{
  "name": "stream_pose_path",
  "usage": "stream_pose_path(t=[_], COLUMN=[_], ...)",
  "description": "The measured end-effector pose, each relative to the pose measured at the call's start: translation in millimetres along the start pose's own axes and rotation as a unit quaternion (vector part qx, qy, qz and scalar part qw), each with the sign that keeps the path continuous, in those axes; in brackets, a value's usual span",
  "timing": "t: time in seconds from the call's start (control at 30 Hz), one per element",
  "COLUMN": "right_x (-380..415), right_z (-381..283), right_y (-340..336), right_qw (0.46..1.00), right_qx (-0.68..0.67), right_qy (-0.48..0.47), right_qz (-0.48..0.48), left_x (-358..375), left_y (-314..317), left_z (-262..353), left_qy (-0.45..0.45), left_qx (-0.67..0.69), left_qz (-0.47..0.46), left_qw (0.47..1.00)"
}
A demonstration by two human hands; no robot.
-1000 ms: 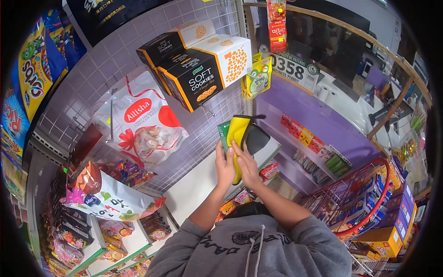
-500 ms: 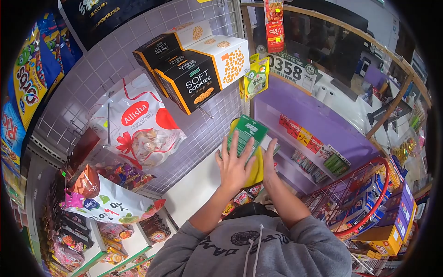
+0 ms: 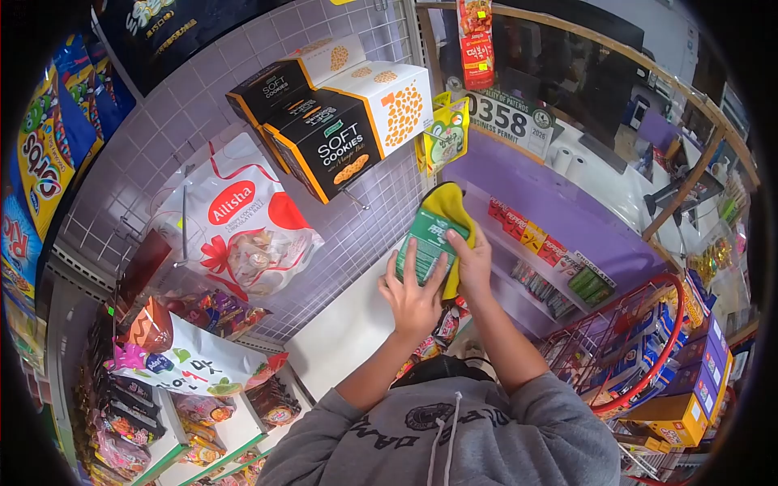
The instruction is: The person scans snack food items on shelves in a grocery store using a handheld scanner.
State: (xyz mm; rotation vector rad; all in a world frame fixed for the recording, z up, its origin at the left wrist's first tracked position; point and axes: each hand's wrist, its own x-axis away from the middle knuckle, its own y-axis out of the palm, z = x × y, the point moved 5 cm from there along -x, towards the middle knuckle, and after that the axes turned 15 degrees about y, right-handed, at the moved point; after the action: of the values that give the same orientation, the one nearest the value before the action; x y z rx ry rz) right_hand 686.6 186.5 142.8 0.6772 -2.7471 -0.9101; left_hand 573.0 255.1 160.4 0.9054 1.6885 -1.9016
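Note:
A green Pepero box (image 3: 426, 228) is between my hands, tilted, above the white shelf (image 3: 344, 304). My left hand (image 3: 413, 301) grips its lower part, the fingers lying over the printed face and the thumb out of sight. Along the right edge of the box, my right hand (image 3: 476, 266) holds a folded yellow cloth (image 3: 450, 201) with a dark border. The right thumb rests near the box's upper right corner, while the other fingers are hidden behind the cloth.
Black-and-white Soft Cookies boxes (image 3: 340, 138) and an Ailisha candy bag (image 3: 247, 215) hang on the grid wall at left. Purple shelving with red Pepero boxes (image 3: 512, 223) stands at right, near a red wire basket (image 3: 673, 356). Snack packs fill the lower left shelves.
The box has moved slightly down and left. My right hand has gone from open beside it to closed around the cloth, which now lies along the box's right side.

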Motion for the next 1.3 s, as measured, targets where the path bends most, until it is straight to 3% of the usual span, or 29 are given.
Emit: stream_pose_path(t=[0.07,0.1,0.13,0.23,0.3,0.4,0.43,0.63,0.77,0.8,0.9,0.93,1.03,1.17,1.3], right_x=[3,6,16,33,24,0,-11,-50,-61,-62,-56,-56,-62,-83,-80], right_z=[17,32,44,64,66,34,20,15,34,37,34,33,39,48,41], right_y=[-2,-7,3,19,10,-2,-9,-51,-85,-91,-99,-103,-124,-188,-263], right_qw=[0.999,0.976,0.971,0.976,0.957,0.933,0.926,0.929,0.884,0.87,0.817,0.805,0.795,0.798,0.812], right_qx=[0.018,0.21,0.222,0.19,0.252,0.305,0.316,0.348,0.444,0.467,0.523,0.533,0.522,0.482,0.416], right_qy=[0.043,0.062,0.077,-0.069,-0.135,-0.188,-0.198,-0.061,0.049,0.061,0.09,0.088,0.087,0.077,0.117], right_qz=[0.001,0.013,-0.035,-0.076,-0.042,0.029,0.057,0.114,0.137,0.147,0.224,0.247,0.296,0.353,0.392], left_x=[-2,-4,-5,-4,7,32,34,41,66,74,80,81,68,67,82], left_y=[0,2,5,24,46,68,69,80,103,110,125,129,136,167,222], left_z=[-5,-12,-19,-44,-48,-14,-5,3,-16,-22,-36,-40,-42,-52,-77], left_qy=[-0.011,-0.022,-0.033,-0.107,-0.166,-0.252,-0.256,-0.332,-0.351,-0.349,-0.367,-0.375,-0.273,-0.326,-0.437], left_qx=[0.05,0.085,0.12,0.333,0.49,0.679,0.696,0.793,0.824,0.829,0.793,0.752,0.62,0.635,0.646], left_qz=[0.036,0.057,0.078,0.115,0.094,0.116,0.111,0.049,0.036,0.02,-0.032,-0.049,-0.116,-0.081,-0.009], left_qw=[0.998,0.994,0.989,0.93,0.851,0.68,0.662,0.508,0.443,0.436,0.486,0.54,0.727,0.695,0.626])
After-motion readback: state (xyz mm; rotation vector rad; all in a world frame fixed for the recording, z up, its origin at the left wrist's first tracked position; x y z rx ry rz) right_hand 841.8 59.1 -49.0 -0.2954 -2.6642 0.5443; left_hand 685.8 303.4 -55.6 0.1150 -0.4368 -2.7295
